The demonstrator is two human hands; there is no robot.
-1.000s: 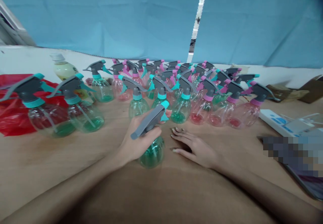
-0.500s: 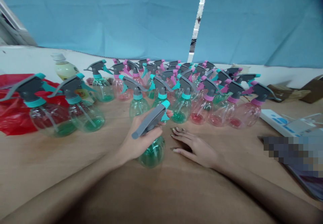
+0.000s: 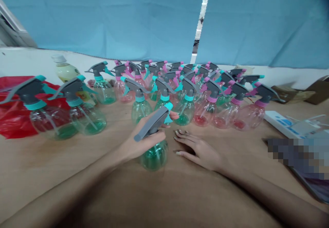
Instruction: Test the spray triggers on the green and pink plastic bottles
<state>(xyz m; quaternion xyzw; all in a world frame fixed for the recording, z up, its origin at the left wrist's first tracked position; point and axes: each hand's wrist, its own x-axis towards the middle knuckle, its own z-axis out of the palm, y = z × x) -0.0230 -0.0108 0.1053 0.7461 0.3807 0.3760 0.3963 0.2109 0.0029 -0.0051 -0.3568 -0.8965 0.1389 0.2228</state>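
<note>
Close in front of me stands a green spray bottle (image 3: 154, 157) with a grey trigger head and turquoise nozzle. My left hand (image 3: 145, 132) is wrapped round its neck, just under the head, with the thumb in front and fingertips showing past the turquoise trigger. Green liquid shows inside the bottle. Flat on the tabletop to the right lies my right hand (image 3: 202, 151), fingers spread, holding nothing. Just beyond both hands is a front row of bottles, among them a green spray bottle (image 3: 183, 113) and a pink spray bottle (image 3: 203, 115).
Two green spray bottles (image 3: 88, 122) stand at left, before a red plastic bag (image 3: 17, 118) and a capped drink bottle (image 3: 65, 70). Several more sprayers fill the back. On the right are a white power strip (image 3: 280, 122), a dark flat device (image 3: 305, 180) and cardboard boxes (image 3: 285, 92).
The left fingers have loosened and stretched out a little past the trigger. The bottle and the right hand have stayed in place.
</note>
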